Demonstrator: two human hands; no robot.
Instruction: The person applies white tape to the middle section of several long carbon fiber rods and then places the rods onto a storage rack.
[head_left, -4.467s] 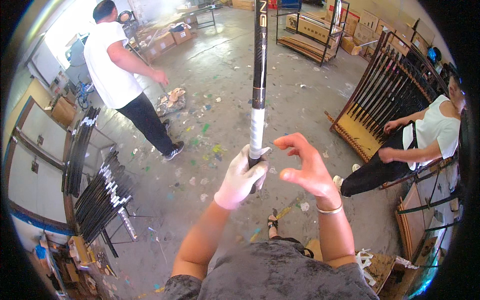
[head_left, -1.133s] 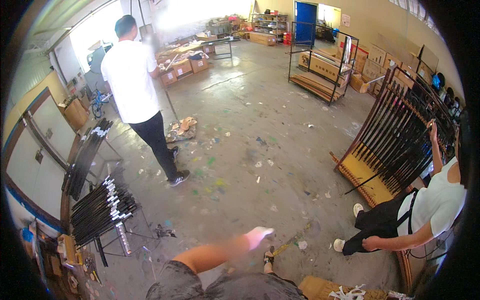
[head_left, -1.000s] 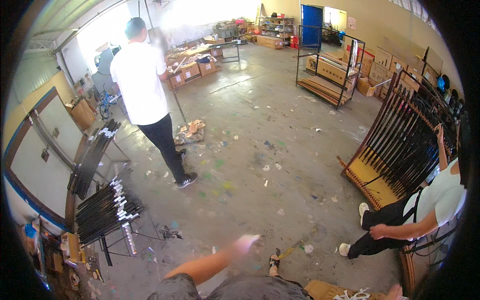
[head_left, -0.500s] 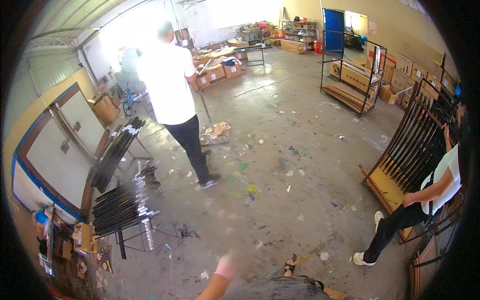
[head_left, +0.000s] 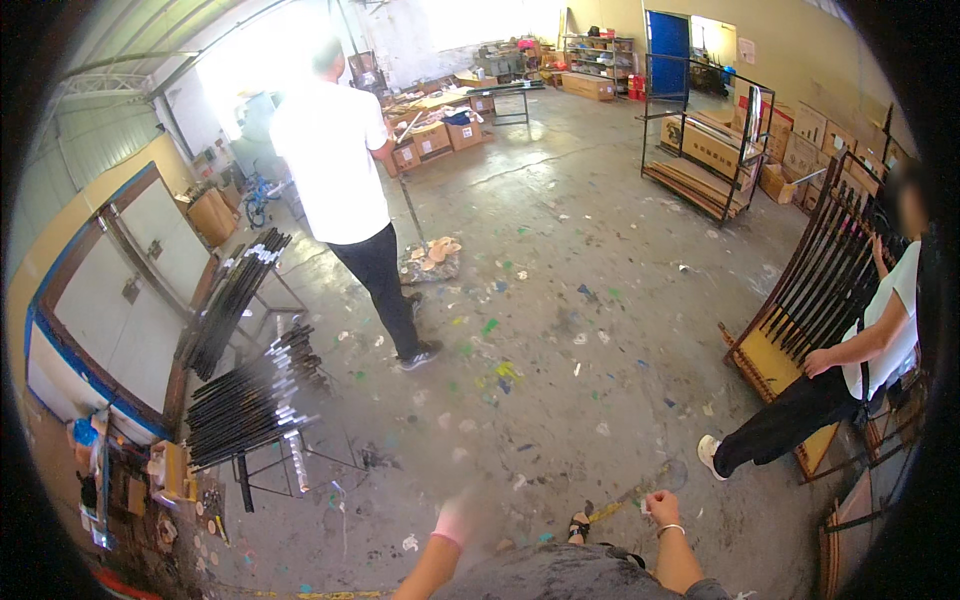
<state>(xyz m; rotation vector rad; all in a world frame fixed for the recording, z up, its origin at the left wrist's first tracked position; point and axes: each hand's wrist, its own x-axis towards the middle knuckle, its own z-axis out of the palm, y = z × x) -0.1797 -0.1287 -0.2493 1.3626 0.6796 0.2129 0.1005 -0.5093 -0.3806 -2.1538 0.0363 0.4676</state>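
Note:
My left hand (head_left: 460, 522), with pinkish cloth at the wrist, is in front of me at the lower edge. A smear in the picture hides its fingers, so I cannot tell what it does. To the right of it, my right hand (head_left: 662, 508) is raised over the floor with its fingers closed. A small white scrap (head_left: 644, 507) shows at its fingertips; what it is I cannot make out. A pale band (head_left: 671, 530) circles that wrist.
Black rods lie in stacks on stands (head_left: 235, 415) at left. A person in white (head_left: 335, 170) stands ahead with a long-handled tool by a pile of scraps (head_left: 435, 252). Another person (head_left: 880, 335) stands beside a rack of dark rods (head_left: 815, 275). A metal shelf frame (head_left: 705, 150) stands farther back.
My right hand has come into view at the lower right, closed. The person at right has shifted stance, a foot moving back. My left hand is nearly where it was.

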